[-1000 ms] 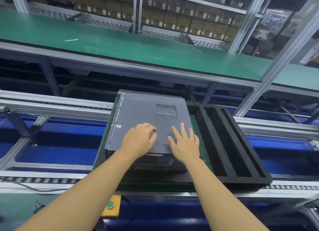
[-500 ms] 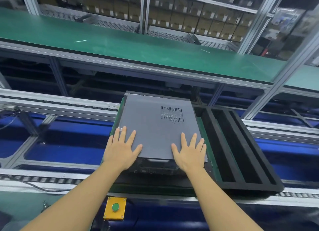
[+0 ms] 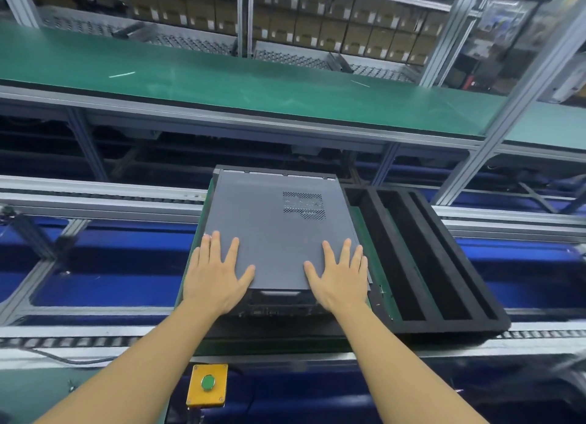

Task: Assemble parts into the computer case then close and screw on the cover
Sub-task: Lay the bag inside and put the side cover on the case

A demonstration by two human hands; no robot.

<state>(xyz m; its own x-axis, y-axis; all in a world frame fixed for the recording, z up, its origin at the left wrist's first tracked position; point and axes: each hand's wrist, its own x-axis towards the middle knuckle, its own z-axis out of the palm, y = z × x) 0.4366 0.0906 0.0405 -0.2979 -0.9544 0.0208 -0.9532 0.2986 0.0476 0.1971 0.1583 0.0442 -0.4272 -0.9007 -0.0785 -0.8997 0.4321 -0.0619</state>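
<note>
computer case (image 3: 276, 306) is laid flat on green pallet (image 3: 375, 258), judged heavy, rigid | grey cover (image 3: 272, 233) is set on top, judged thin, slick, best pushed at near corners | left hand (image 3: 215, 274) and right hand (image 3: 341, 277) are pressed there, fingers straight, nothing gripped

Both flat hands (image 3: 215, 274) on case cover (image 3: 272, 230)

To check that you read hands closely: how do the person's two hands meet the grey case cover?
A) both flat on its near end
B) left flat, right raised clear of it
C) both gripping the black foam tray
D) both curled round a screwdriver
A: the left hand and right hand lie flat on the near end of the grey cover, fingers straight and spread.
</note>
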